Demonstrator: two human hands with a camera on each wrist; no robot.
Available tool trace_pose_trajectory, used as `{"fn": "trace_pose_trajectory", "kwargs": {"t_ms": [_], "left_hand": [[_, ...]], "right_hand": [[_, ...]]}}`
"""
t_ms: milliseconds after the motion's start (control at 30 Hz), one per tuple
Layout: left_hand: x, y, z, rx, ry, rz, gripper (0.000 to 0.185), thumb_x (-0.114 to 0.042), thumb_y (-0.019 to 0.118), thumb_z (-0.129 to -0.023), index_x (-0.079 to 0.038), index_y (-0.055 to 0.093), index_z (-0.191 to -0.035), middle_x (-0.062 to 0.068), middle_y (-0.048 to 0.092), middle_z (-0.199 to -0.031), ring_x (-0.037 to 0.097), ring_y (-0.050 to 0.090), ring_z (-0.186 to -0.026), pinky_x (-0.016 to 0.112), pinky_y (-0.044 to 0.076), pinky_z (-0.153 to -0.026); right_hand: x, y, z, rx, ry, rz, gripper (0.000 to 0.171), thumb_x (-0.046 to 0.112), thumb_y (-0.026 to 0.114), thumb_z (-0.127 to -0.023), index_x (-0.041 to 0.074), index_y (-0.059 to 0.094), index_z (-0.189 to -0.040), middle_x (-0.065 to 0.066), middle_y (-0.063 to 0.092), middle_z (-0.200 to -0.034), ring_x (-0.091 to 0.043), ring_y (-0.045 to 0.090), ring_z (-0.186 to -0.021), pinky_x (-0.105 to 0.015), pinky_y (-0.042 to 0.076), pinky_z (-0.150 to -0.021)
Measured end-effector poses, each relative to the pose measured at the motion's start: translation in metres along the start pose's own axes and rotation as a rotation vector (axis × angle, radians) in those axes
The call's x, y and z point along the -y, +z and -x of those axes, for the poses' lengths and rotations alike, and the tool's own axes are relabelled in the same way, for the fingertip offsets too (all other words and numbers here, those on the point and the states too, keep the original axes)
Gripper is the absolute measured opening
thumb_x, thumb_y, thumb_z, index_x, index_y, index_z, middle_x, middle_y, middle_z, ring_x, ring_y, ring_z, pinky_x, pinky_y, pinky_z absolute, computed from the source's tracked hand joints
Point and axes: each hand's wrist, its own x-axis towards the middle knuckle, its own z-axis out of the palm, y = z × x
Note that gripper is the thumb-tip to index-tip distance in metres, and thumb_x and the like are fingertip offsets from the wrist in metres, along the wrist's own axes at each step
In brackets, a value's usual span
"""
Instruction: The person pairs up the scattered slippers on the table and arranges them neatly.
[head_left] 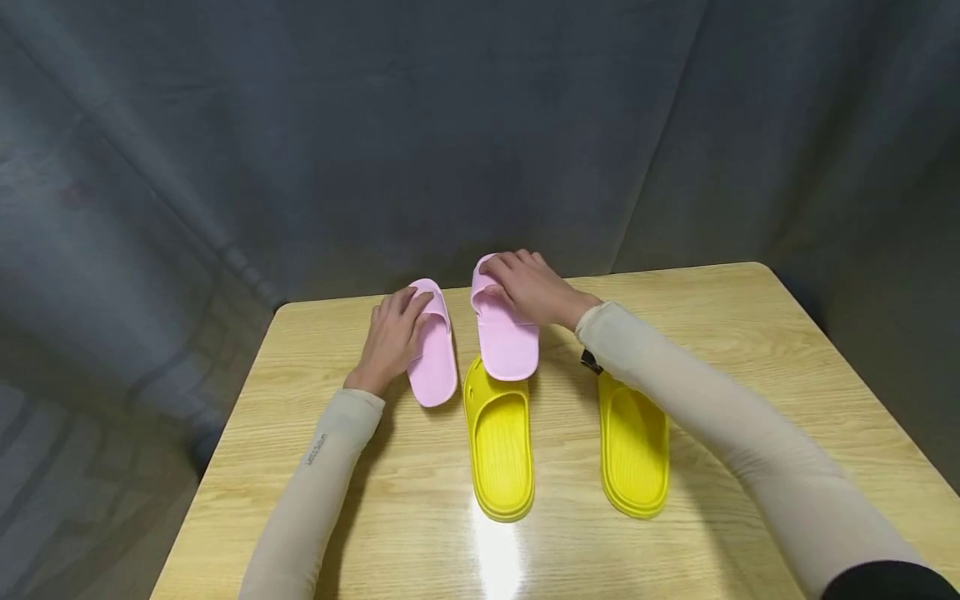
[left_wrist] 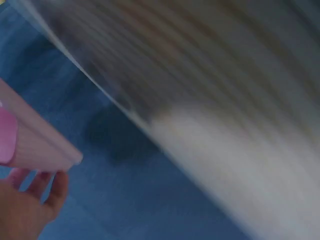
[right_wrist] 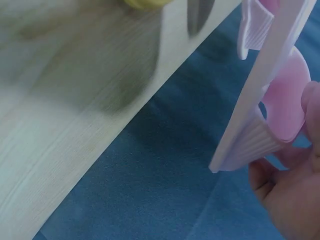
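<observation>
Currently 2 pink slippers at the far middle of the wooden table [head_left: 750, 333], 1 per hand. Left pink slipper [head_left: 435, 367] lies flat on the table, toe pointing away; left hand [head_left: 392, 337] sits over its strap end, fingers curled onto the strap, looks like a grip. Right pink slipper [head_left: 506, 337] is tilted, its near end over the toe of the left yellow slipper [head_left: 498, 450]; can't tell if they touch. Right hand [head_left: 534, 287] is on top of its strap, fingers curled round it, holding.

Right wrist view: right pink slipper's ribbed sole edge [right_wrist: 260, 115] runs diagonally, strap loop beside the fingers [right_wrist: 311, 102], which wrap the strap; table edge and blue-grey cloth behind. Left wrist view: heavy blur, only a pink slab [left_wrist: 35, 145] just above the fingertips [left_wrist: 55, 187] of the left hand; grip not readable there.

Outward: 2 yellow slippers nearer the person, side by side, toes away. Right yellow slipper [head_left: 633, 450] partly under the right forearm; a small dark tag [head_left: 590, 362] shows at its toe end. Both arms in beige sleeves; left sleeve [head_left: 322, 467] has small print. Glare patch on the table near the front edge. Grey curtain [head_left: 450, 125] behind the table.
</observation>
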Motion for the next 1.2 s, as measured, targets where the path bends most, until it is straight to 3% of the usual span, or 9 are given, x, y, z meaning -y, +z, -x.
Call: {"fn": "trace_pose_trajectory", "kwargs": {"t_ms": [233,333,467,633,967,1200], "left_hand": [[0.0,0.007,-0.015,0.076,-0.04,0.003,0.037,-0.033,0.048,-0.105,-0.021,0.052,-0.139,0.016,0.047,-0.143,0.038,0.045,-0.128,0.054,0.035,-0.104],[-0.006,0.014,-0.026,0.133,-0.055,0.008,0.038,-0.036,0.045,-0.105,-0.024,0.051,-0.141,0.014,0.045,-0.145,0.035,0.042,-0.13,0.052,0.033,-0.106],[-0.016,0.022,-0.041,0.19,-0.024,0.012,0.04,-0.038,0.042,-0.106,-0.025,0.048,-0.143,0.011,0.042,-0.147,0.034,0.04,-0.132,0.05,0.032,-0.108],[-0.02,0.026,-0.045,0.182,-0.009,0.004,0.039,-0.037,0.044,-0.105,-0.024,0.048,-0.142,0.012,0.042,-0.146,0.035,0.041,-0.129,0.05,0.032,-0.107],[-0.008,0.016,-0.036,0.168,-0.059,0.009,0.04,-0.038,0.046,-0.105,-0.025,0.049,-0.142,0.011,0.043,-0.146,0.035,0.04,-0.13,0.05,0.031,-0.106],[-0.011,0.019,-0.04,0.172,-0.087,-0.015,0.04,-0.039,0.046,-0.105,-0.025,0.049,-0.142,0.014,0.044,-0.145,0.037,0.04,-0.129,0.052,0.032,-0.106]], "right_hand": [[-0.013,0.003,-0.02,0.027,0.03,0.03,0.038,0.037,0.051,-0.104,0.013,0.05,-0.134,-0.016,0.054,-0.138,-0.036,0.047,-0.122,-0.049,0.035,-0.102],[-0.023,0.006,-0.018,0.049,0.037,0.027,0.039,0.038,0.052,-0.103,0.014,0.05,-0.134,-0.016,0.052,-0.14,-0.037,0.046,-0.122,-0.05,0.034,-0.102],[-0.033,0.012,-0.01,0.069,0.055,0.021,0.04,0.037,0.055,-0.102,0.015,0.05,-0.135,-0.016,0.05,-0.142,-0.038,0.044,-0.123,-0.052,0.034,-0.101],[-0.034,0.017,-0.008,0.058,0.021,0.01,0.042,0.035,0.058,-0.101,0.015,0.05,-0.136,-0.016,0.048,-0.143,-0.039,0.043,-0.125,-0.054,0.035,-0.1],[-0.017,0.019,-0.021,-0.091,-0.074,0.099,0.048,0.041,0.061,-0.098,0.016,0.05,-0.138,-0.016,0.043,-0.146,-0.038,0.037,-0.136,-0.054,0.033,-0.102],[-0.023,0.027,-0.023,-0.013,-0.042,0.13,0.047,0.041,0.058,-0.099,0.016,0.05,-0.138,-0.013,0.045,-0.145,-0.036,0.038,-0.135,-0.052,0.036,-0.101]]}}
